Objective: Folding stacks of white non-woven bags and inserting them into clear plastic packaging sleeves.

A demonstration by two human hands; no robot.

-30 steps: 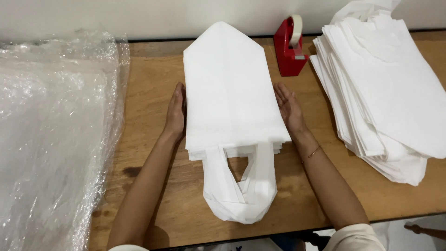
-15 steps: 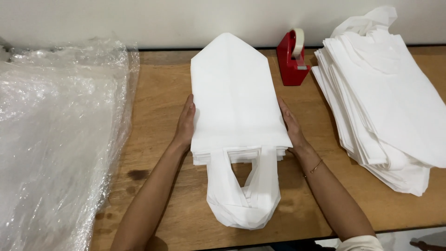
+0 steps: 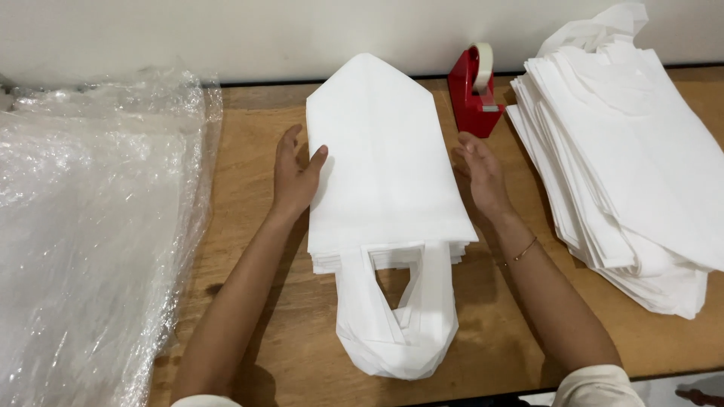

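We see a stack of white bags (image 3: 381, 162) lying flat in the middle of a wooden table (image 3: 249, 120), its pointed end toward the wall and its looped handles (image 3: 396, 324) hanging toward us. Our left hand (image 3: 296, 175) rests against the stack's left edge, palm on the table side, thumb lying on top of the uppermost bag; the fingers are straight and loosely together, gripping nothing. Our right hand (image 3: 479, 172) stands at the stack's right edge, fingers extended and slightly spread, the palm facing the bags; we cannot tell whether it touches them or sits just beside. A thin bangle (image 3: 523, 251) circles the right wrist.

Just beyond the right hand stands a red tape dispenser (image 3: 473, 94) with a roll of pale tape on top. Farther right lies a bigger, looser pile of white bags (image 3: 626, 166), fanned out at its edges. On the left, crumpled clear plastic (image 3: 90, 226) covers the table's end.
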